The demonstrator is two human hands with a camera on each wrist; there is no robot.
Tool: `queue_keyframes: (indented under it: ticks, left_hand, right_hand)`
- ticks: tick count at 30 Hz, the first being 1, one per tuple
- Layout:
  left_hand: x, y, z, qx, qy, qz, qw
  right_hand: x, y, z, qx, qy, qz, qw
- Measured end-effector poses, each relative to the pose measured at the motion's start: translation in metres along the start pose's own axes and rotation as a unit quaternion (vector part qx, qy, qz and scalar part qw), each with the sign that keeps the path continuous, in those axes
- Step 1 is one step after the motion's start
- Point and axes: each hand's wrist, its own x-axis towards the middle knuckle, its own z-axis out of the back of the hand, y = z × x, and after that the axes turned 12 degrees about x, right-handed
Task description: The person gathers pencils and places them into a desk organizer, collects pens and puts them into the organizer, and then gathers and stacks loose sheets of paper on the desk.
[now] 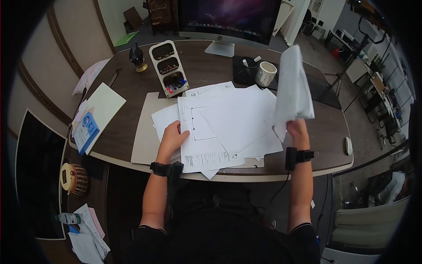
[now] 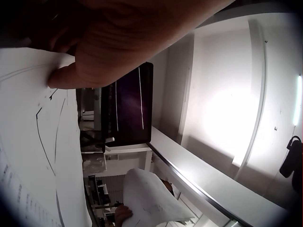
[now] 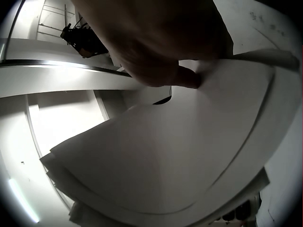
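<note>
Printed sheets of paper (image 1: pixel 206 127) lie in a loose, overlapping pile on the desk, the top ones with line drawings and small text. At the pile's left edge, my left hand (image 1: pixel 174 137) pinches a sheet, its thumb lying on top of the paper. My right hand (image 1: pixel 299 131) holds up a bent stack of paper (image 1: pixel 293 83) by its lower end, above the right side of the desk. In the right wrist view, the stack (image 3: pixel 156 142) fans into several layered edges, with the thumb pressed on its face.
Behind the pile stand a pen organizer (image 1: pixel 169 70), a mug (image 1: pixel 266 74) and a monitor (image 1: pixel 228 20). A dark figurine (image 1: pixel 137 57) is at the back left. A folder (image 1: pixel 103 105) with a blue booklet (image 1: pixel 86 132) lies left, a mouse (image 1: pixel 348 146) right.
</note>
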Motion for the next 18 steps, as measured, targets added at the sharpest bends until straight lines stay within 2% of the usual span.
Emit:
queue_keyframes:
  ticks: [2,4,5,8,11,14,17,18]
  left_hand:
    - [0.000,0.001,-0.001,-0.010,0.002,-0.002,1.000]
    - [-0.002,-0.003,0.002,-0.001,0.006,-0.002,1.000]
    - [-0.001,-0.001,0.001,-0.014,0.006,-0.004,1.000]
    - [0.002,0.008,-0.005,-0.046,0.006,-0.007,0.999]
    - [0.004,0.013,-0.008,-0.063,0.009,-0.009,0.998]
    - [0.006,0.022,-0.011,-0.063,0.015,-0.004,0.998]
    - [0.007,0.021,-0.013,-0.061,0.010,-0.007,0.998]
    - [0.006,0.019,-0.013,-0.066,0.008,-0.008,0.998]
  right_hand:
    - [0.014,-0.028,0.005,-0.066,-0.031,-0.049,0.996]
    - [-0.006,-0.057,-0.002,0.061,-0.069,-0.018,0.996]
    - [-0.019,-0.070,-0.009,0.043,-0.065,0.019,0.997]
    - [-0.049,-0.096,-0.036,0.062,-0.089,0.036,0.993]
    - [-0.053,-0.104,-0.035,-0.030,-0.091,-0.057,0.994]
    - [-0.052,-0.103,-0.025,-0.129,-0.076,-0.051,0.987]
    - [-0.061,-0.080,-0.029,-0.226,-0.062,-0.124,0.964]
    - [-0.061,-0.079,-0.024,-0.273,-0.060,-0.112,0.954]
